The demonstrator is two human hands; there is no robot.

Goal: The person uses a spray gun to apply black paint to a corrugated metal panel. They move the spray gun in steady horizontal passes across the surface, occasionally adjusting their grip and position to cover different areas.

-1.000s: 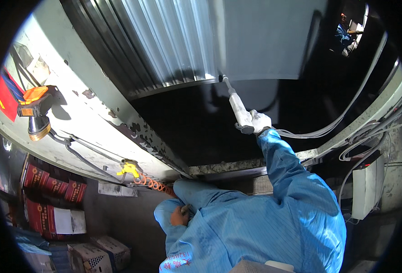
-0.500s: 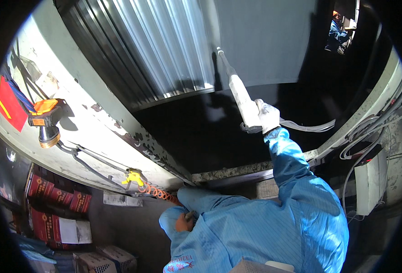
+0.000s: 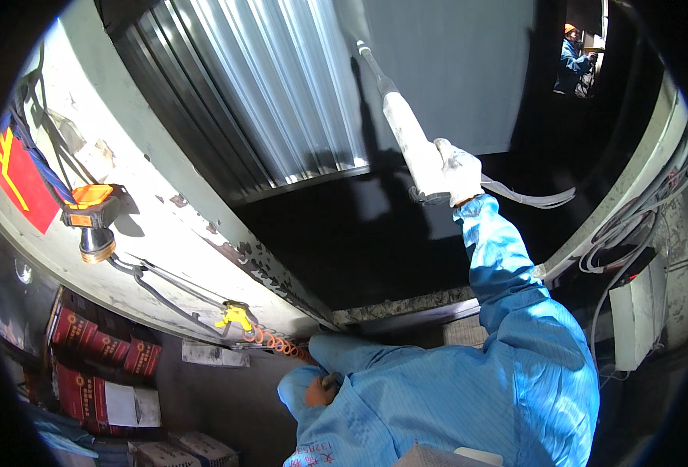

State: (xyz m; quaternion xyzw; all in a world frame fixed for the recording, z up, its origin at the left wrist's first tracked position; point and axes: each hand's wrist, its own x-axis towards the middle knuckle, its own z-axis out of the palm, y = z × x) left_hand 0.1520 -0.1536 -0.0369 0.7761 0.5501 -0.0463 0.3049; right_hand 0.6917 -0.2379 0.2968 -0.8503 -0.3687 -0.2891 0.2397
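Observation:
My right hand [image 3: 461, 173], in a white glove, is closed around the handle end of a long white spray gun [image 3: 410, 144]. The gun slants up and to the left, and its thin nozzle is at the border between two areas of a panel. On the left of that border the ribbed metal panel [image 3: 266, 86] shines silver; to the right lies a matt grey surface [image 3: 453, 78]. A pale cable [image 3: 530, 194] runs off behind the gun hand. Low at my waist is my left hand [image 3: 330, 381], mostly hidden by my blue clothing, its fingers not clear.
A worn white wall edge [image 3: 196, 210] stands on the left, with a lamp [image 3: 95, 226] and a yellow air blow gun [image 3: 236, 317] with an orange coiled hose. Red cartons [image 3: 87, 397] sit at lower left. Cables [image 3: 616, 233] hang at right. Another person [image 3: 573, 62] is far off.
The spray gun's nozzle has moved upward and slightly left along the panel, with my right hand still around the gun. The whole view has shifted a little.

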